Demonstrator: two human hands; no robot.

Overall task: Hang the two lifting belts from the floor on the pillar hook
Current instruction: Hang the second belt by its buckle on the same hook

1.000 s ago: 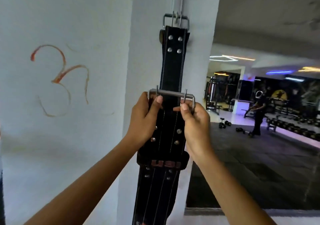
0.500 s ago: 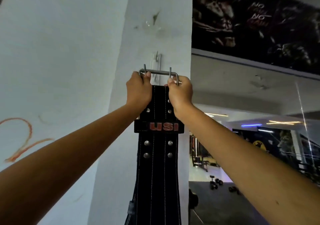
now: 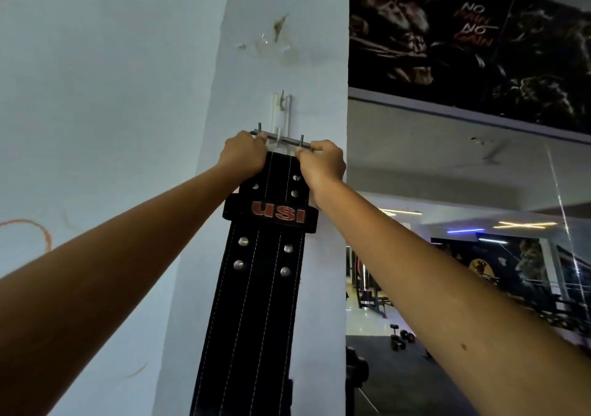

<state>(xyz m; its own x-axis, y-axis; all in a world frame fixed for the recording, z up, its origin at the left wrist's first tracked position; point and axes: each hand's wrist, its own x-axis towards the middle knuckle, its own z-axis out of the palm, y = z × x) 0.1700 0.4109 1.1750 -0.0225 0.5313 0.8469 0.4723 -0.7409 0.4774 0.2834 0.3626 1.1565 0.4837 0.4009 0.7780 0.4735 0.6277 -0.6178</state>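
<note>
A black lifting belt (image 3: 256,287) with white stitching, rivets and a red "USI" loop hangs down the white pillar (image 3: 287,63). Its steel buckle (image 3: 284,140) is held level against the lower prong of the white pillar hook (image 3: 281,111). My left hand (image 3: 244,155) grips the buckle's left end and my right hand (image 3: 321,163) grips its right end. The hook's upper prong is bare. A second belt hangs behind the front one; only a dark edge (image 3: 289,393) shows low down.
A pale wall (image 3: 112,95) with orange scribble (image 3: 28,230) lies left of the pillar. To the right, a mirror (image 3: 463,223) reflects gym machines and dumbbells (image 3: 401,339). A dark "No pain no gain" poster (image 3: 473,31) sits above it.
Both hands have lifted the second belt's buckle from below the first belt's buckle up to the hook. The view has tilted upward with them.
</note>
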